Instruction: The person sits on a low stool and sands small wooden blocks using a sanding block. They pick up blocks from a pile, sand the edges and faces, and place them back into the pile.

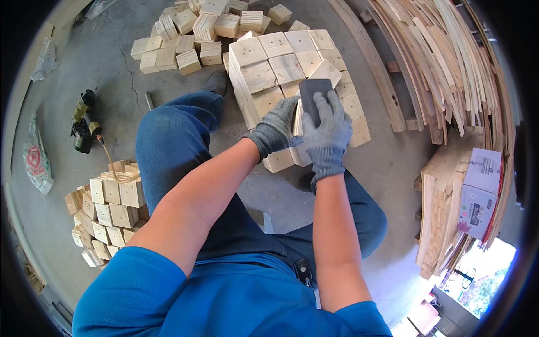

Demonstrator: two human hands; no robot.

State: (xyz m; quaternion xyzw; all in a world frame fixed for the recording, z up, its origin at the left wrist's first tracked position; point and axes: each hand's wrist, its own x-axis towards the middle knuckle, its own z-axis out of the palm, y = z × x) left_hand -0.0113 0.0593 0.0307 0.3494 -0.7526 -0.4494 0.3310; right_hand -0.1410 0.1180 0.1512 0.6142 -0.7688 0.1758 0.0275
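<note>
My gloved right hand (327,132) is closed round a dark grey sanding block (313,90), its fingers lying over the upper face. Just left of it, my gloved left hand (275,128) grips a pale wooden block (298,119), mostly hidden by the gloves. The sanding block's edge overlaps this wooden block; whether they press together I cannot tell. Beneath both hands stands a neat stack of wooden blocks (284,68), and one loose wooden block (326,72) lies tilted on its top.
A loose heap of wooden blocks (205,28) lies at the far left. By my left knee is another stack (109,216), with a hose from a nail gun (84,121) across it. Long wooden strips (443,56) and a carton (482,194) line the right side.
</note>
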